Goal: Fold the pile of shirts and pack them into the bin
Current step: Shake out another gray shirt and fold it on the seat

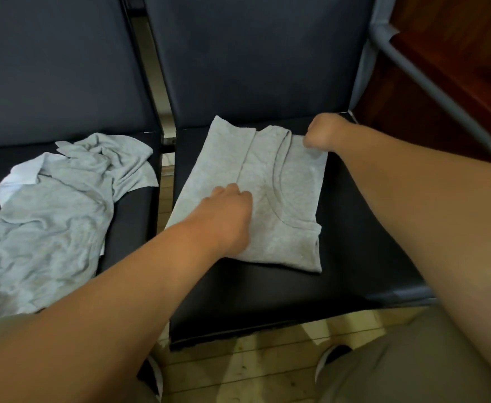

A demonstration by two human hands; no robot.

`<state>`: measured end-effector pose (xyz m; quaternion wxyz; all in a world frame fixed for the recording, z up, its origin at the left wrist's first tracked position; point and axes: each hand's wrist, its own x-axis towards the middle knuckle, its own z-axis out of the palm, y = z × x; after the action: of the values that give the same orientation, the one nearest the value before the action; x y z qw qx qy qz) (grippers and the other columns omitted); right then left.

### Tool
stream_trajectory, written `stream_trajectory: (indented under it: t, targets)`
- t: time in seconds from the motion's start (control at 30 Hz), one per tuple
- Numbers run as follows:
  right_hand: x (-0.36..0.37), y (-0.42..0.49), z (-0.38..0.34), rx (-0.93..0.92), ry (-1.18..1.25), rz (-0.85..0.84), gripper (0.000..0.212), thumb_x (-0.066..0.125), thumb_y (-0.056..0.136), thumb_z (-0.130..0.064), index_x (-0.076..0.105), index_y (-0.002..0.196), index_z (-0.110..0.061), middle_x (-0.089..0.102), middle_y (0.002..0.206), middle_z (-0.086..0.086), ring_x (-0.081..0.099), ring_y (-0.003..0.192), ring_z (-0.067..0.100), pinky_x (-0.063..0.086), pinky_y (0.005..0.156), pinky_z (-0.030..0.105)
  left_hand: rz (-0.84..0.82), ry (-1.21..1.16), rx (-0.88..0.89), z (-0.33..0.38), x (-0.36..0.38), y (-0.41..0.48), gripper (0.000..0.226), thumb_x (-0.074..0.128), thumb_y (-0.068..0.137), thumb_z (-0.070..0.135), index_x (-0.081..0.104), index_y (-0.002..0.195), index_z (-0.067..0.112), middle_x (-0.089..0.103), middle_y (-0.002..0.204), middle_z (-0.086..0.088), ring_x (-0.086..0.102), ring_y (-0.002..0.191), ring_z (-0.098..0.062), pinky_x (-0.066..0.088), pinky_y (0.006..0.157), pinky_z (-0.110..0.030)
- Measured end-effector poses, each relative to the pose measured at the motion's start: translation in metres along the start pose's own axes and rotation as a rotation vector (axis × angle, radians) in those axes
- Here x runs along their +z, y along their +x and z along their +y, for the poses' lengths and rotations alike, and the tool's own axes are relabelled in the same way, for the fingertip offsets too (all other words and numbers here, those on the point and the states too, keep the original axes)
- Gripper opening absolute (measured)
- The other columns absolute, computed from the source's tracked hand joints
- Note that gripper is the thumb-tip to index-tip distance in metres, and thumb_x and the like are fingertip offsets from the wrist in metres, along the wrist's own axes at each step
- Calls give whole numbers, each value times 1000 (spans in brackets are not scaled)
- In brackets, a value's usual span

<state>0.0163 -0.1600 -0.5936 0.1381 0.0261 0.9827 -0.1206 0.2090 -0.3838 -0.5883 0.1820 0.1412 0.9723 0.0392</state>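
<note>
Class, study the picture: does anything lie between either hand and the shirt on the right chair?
Nothing visible does. The left hand rests on the middle of the shirt, and the right hand pinches its far right corner. The pile lies apart on the left chair.

The folded shirt in the middle of the right seat is matt grey flecked knit cloth, lying smooth. The pile of shirts on the left seat is the same matt grey knit, heavily creased, with a smoother white cloth at its far left edge. Both seats are dark, smooth and leather-like with a faint sheen. The right seat's front edge looks ragged. The frame tube is smooth grey metal. The floor is pale, spotted wooden boards. The panel at far right is glossy reddish wood.
</note>
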Motion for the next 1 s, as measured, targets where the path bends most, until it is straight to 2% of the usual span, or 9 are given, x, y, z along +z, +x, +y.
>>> stream_trajectory:
  t: [0.1, 0.2, 0.27, 0.33, 0.47, 0.6, 0.77, 0.87, 1.0]
  targets:
    - [-1, -9, 5, 41, -115, -70, 13, 62, 94, -18, 63, 100, -6, 61, 104, 12, 60, 87, 26, 47, 65, 32, -17, -111, 311, 28, 8, -7, 44, 71, 90, 28, 54, 130, 23, 47, 126, 6, 46, 118, -16, 44, 91, -30]
    - [2, -5, 18, 69, -155, -72, 46, 73, 86, -26, 62, 126, -5, 58, 128, 17, 63, 109, 35, 57, 86, 41, 53, -3, 486, 54, 28, -8, 46, 71, 86, 38, 52, 126, 26, 51, 121, 6, 51, 108, -18, 47, 81, -37]
    - [2, -4, 22, 57, -135, -71, 36, 76, 86, -24, 65, 114, -3, 63, 123, 18, 64, 106, 34, 55, 81, 38, 122, 53, 519, 65, 41, -8, 43, 66, 89, 34, 50, 129, 25, 52, 123, 2, 53, 107, -22, 43, 71, -37]
    - [1, -6, 24, 59, -84, -83, 18, 75, 90, -17, 64, 97, -4, 66, 115, 19, 64, 96, 30, 52, 74, 36, 143, 61, 530, 70, 46, -7, 44, 59, 96, 24, 46, 138, 24, 51, 130, -2, 54, 109, -25, 41, 69, -37]
    - [0, -2, 28, 118, 164, -124, 33, 75, 87, -19, 63, 117, -10, 63, 116, 13, 65, 107, 30, 59, 96, 45, 105, 8, 534, 65, 41, -3, 55, 51, 99, 16, 42, 149, 37, 47, 128, -4, 52, 102, -25, 47, 72, -37]
    - [2, 3, 20, 193, 505, -118, 17, 67, 91, -15, 64, 107, -17, 68, 113, 9, 67, 105, 24, 59, 94, 41, 55, -143, 449, 51, 22, 0, 26, 53, 100, 23, 70, 120, 28, 47, 114, 1, 58, 90, -21, 53, 77, -36]
    - [3, 8, -5, 191, 932, -85, 15, 66, 93, -2, 65, 104, -12, 69, 112, 9, 72, 100, 22, 64, 80, 40, 101, -314, 366, 21, -11, -5, 5, 68, 91, 33, 67, 89, 29, 57, 101, 13, 58, 87, -7, 52, 77, -28]
    - [3, 12, -27, 150, 1072, -66, 30, 66, 90, 3, 67, 118, -7, 68, 118, 15, 75, 101, 29, 65, 67, 39, 151, -334, 330, 1, -29, -12, 20, 73, 90, 44, 63, 81, 30, 63, 85, 10, 59, 79, -8, 52, 70, -25]
    - [7, 13, -61, 46, 1226, -32, 65, 64, 93, 3, 49, 148, -30, 59, 123, 10, 71, 102, 29, 65, 64, 40, 100, -294, 222, -31, -46, -25, 27, 73, 92, 49, 61, 75, 31, 60, 66, 19, 54, 61, -2, 42, 58, -22]
